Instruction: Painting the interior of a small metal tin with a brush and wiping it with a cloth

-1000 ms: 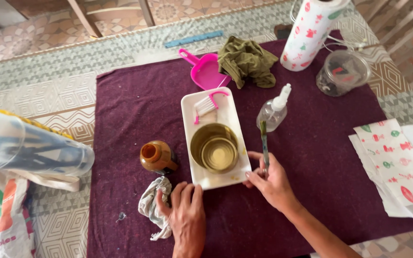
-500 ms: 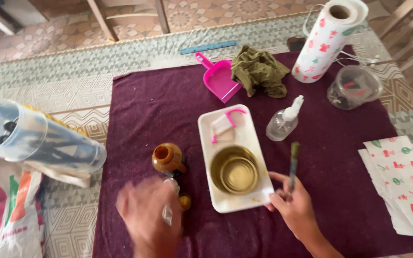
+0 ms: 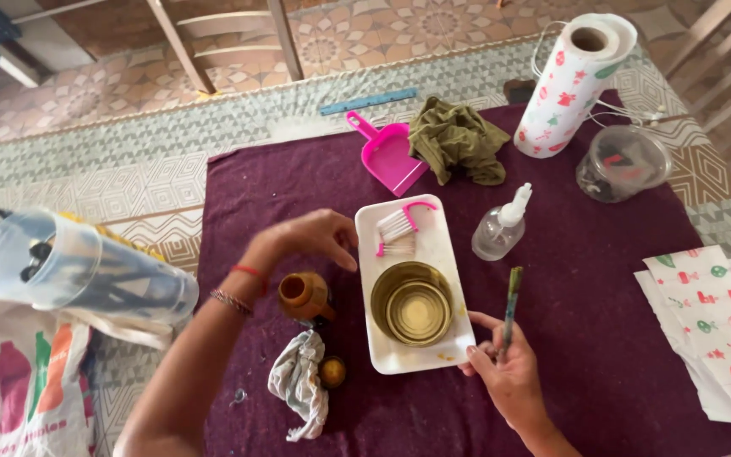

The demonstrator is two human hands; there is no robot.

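Head view, left hand: the left hand (image 3: 310, 239) hung over the maroon cloth with fingers loosely curled and grasping nothing, just above the small brown glazed pot (image 3: 305, 295) and near the left edge of the white rectangular tray (image 3: 447, 245).
Head view, right hand: the right hand (image 3: 505, 377) was closed around the lower end of a thin paint-stained brush (image 3: 512, 303), which stood nearly upright just right of the tray, its thumb close to the tray's lower right corner.
Tray contents: a round brass bowl (image 3: 412, 303) with a smaller brass dish nested inside sat in the lower half; a small pink-handled white brush (image 3: 399, 226) lay in the upper half.
Brown pot: open-mouthed, standing upright; its inside was too dark to tell.
Beside the pot: a crumpled grey rag (image 3: 298, 383) and a small round brown lid (image 3: 332, 371) lay below it.
Other containers: a clear plastic spray bottle (image 3: 501, 228) stood right of the tray; a clear lidded tub (image 3: 623, 162) held dark items; a clear plastic cylinder (image 3: 78, 271) lay on its side at left, holding dark tools.
Farther back: a pink dustpan (image 3: 387, 158), an olive cloth (image 3: 458, 140) and a printed paper-towel roll (image 3: 573, 85).
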